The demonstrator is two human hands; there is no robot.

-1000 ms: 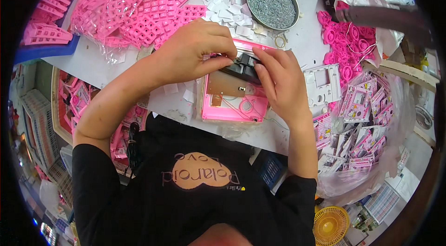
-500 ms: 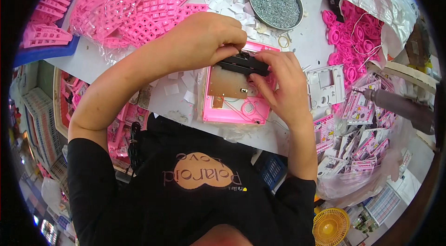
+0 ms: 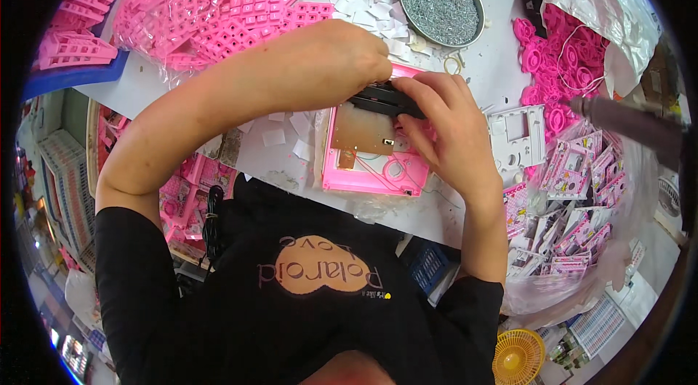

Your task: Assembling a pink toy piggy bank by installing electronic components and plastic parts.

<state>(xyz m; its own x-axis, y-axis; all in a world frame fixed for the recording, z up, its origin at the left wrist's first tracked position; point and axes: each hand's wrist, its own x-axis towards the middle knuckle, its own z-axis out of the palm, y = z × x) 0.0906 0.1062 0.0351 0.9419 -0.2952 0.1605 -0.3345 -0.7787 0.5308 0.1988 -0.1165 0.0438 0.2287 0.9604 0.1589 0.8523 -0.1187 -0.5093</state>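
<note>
A pink plastic housing point(image 3: 338, 180) lies open in front of me, with a brown circuit board point(image 3: 361, 129) and thin wires inside. Across its far part sits a long black plastic piece point(image 3: 379, 103). My right hand point(image 3: 454, 127) grips the right end of this piece, thumb on the near side and fingers over the far side. Reaching across from the left, my left hand point(image 3: 347, 58) is closed at the piece's far edge. Its fingertips are turned away, so what they pinch is hidden.
Behind my hands stand pink keypads point(image 3: 247, 7), white paper slips point(image 3: 363, 10) and a round tin of screws point(image 3: 442, 5). To the right are a white frame point(image 3: 518, 136), pink plastic parts point(image 3: 556, 65), a bag of printed panels point(image 3: 571, 196) and a hanging screwdriver point(image 3: 629, 123).
My left hand has rolled over, hiding its thumb and fingertips. My right fingers have shifted over the black piece. The whole view has moved slightly.
</note>
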